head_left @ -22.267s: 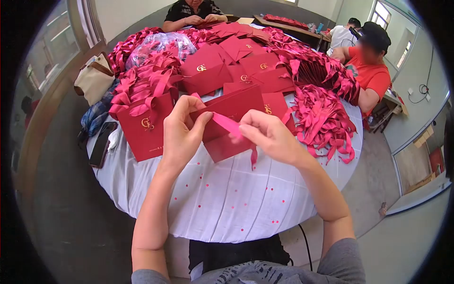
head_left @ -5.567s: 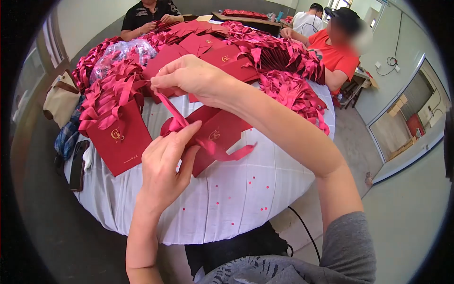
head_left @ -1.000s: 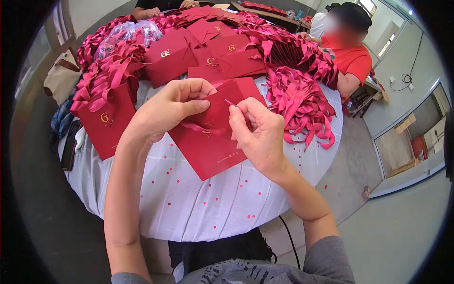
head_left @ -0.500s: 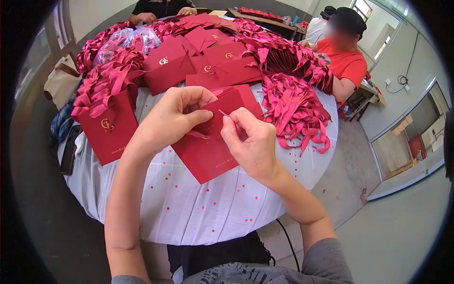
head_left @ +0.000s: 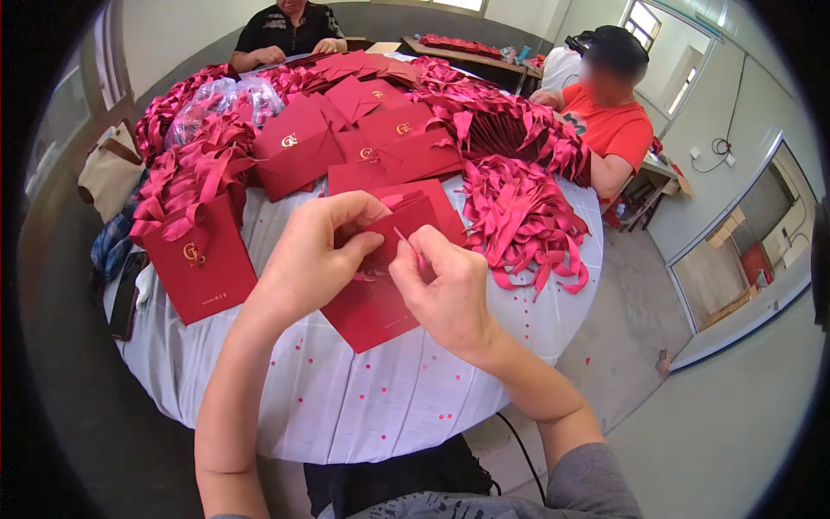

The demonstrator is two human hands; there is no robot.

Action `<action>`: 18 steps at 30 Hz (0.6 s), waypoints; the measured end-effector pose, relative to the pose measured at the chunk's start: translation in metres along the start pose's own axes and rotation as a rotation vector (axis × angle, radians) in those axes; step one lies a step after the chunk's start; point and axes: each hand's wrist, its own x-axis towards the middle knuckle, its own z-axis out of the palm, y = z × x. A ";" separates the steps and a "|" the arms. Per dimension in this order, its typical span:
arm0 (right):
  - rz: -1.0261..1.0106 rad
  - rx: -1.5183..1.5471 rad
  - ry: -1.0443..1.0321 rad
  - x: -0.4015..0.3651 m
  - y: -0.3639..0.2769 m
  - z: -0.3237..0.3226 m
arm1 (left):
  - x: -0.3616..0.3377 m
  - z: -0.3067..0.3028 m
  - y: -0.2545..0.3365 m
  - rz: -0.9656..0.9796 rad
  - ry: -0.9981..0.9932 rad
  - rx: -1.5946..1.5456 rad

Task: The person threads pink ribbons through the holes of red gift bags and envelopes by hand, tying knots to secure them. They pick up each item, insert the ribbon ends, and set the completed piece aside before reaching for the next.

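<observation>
Over the round table, my left hand (head_left: 324,251) pinches the upper edge of a dark red paper bag (head_left: 367,307) between thumb and fingers. My right hand (head_left: 445,285) is closed just to the right of it, with a thin pink ribbon end (head_left: 403,238) between thumb and forefinger, close to the bag's face. Part of the bag is hidden behind both hands. Further red bags with gold lettering (head_left: 298,143) lie behind my hands. To the left, a red bag with ribbon handles (head_left: 203,259) leans at the front of a stack.
A heap of pink ribbons (head_left: 523,221) lies to the right. Clear plastic (head_left: 220,104) rests at the back left. Small red dots are scattered on the white tablecloth (head_left: 346,415). A person in red (head_left: 609,130) sits at the right, another in black (head_left: 290,35) at the back.
The view has shifted, so the table and bags appear slightly lower and further left. My right hand still pinches the ribbon end and has moved a little relative to the bag.
</observation>
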 end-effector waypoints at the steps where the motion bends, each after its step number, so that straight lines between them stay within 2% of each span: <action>1: 0.017 0.004 -0.023 0.000 -0.002 -0.001 | -0.002 0.002 0.000 0.003 -0.001 0.000; 4: 0.049 0.016 -0.047 0.001 -0.003 -0.003 | -0.008 0.011 0.009 0.170 0.117 0.220; 5: 0.062 0.024 -0.052 0.002 -0.002 -0.004 | -0.008 0.014 0.009 0.171 0.116 0.219; 7: 0.094 0.043 -0.061 0.003 -0.002 -0.005 | -0.007 0.018 0.006 0.339 0.163 0.336; 11: 0.212 0.149 -0.103 0.006 0.002 -0.005 | -0.006 0.020 0.007 0.358 0.150 0.360; 13: 0.212 0.187 -0.100 0.007 0.006 -0.005 | -0.007 0.021 0.010 0.381 0.101 0.340; 18: 0.193 0.197 -0.115 0.008 0.007 -0.007 | -0.006 0.020 0.007 0.376 0.132 0.372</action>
